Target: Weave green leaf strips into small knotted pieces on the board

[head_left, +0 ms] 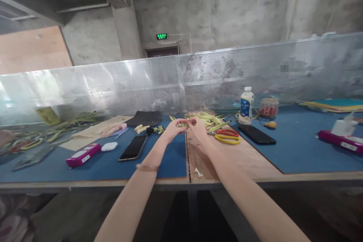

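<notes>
My left hand (174, 129) and my right hand (196, 127) meet over the table, fingertips pinched together. Between them is a small pale green plant strip (183, 124); most of it is hidden by the fingers. Just behind lies a loose pile of yellow-green plant strips (211, 120). Scissors (227, 138) with red and yellow handles rest to the right of my right hand. Left of my left hand are small cream pieces (141, 129) and a dark green and black cluster (159, 130), too small to make out.
Nearby are a black phone (134, 147), another phone (256, 134), a white-capped bottle (246, 106) and a jar (269, 107). Purple power strips (83, 155) lie on the blue mats, with a white earphone case (109, 146) beside one. A perforated metal screen (159, 79) closes off the back.
</notes>
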The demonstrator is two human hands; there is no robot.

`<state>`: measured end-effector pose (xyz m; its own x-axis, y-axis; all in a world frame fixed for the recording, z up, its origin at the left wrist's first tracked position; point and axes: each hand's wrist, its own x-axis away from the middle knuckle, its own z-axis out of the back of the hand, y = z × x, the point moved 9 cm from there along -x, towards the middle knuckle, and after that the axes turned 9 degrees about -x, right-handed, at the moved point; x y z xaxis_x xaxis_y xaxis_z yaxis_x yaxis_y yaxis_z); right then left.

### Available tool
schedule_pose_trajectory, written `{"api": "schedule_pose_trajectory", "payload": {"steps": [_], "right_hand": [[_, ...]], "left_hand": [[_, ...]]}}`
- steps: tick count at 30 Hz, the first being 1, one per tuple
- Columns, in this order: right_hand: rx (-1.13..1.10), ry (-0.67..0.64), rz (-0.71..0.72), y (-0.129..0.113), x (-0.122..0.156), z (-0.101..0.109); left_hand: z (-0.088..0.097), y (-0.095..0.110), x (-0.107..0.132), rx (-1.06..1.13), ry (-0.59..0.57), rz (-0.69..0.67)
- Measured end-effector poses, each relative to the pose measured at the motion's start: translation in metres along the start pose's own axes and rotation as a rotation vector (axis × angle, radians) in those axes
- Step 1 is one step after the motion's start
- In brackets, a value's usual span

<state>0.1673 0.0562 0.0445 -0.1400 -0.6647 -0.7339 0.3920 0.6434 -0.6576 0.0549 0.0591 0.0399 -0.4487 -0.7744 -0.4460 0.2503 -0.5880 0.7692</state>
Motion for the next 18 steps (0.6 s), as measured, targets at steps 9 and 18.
{"api": "schedule_pose_trajectory", "payload": {"steps": [9,18], "right_hand": [[-0.044,0.059,-0.004,-0.0047,0.0011,0.0065],[-0.016,0.029,0.02,-0.0022,0.0001,0.0041]], "left_hand": [[0.0013,-0.0083,-0.0015,0.005,0.006,0.053],[0.0055,-0.0097,-0.0014,0.018,0.041,0.076]]}}
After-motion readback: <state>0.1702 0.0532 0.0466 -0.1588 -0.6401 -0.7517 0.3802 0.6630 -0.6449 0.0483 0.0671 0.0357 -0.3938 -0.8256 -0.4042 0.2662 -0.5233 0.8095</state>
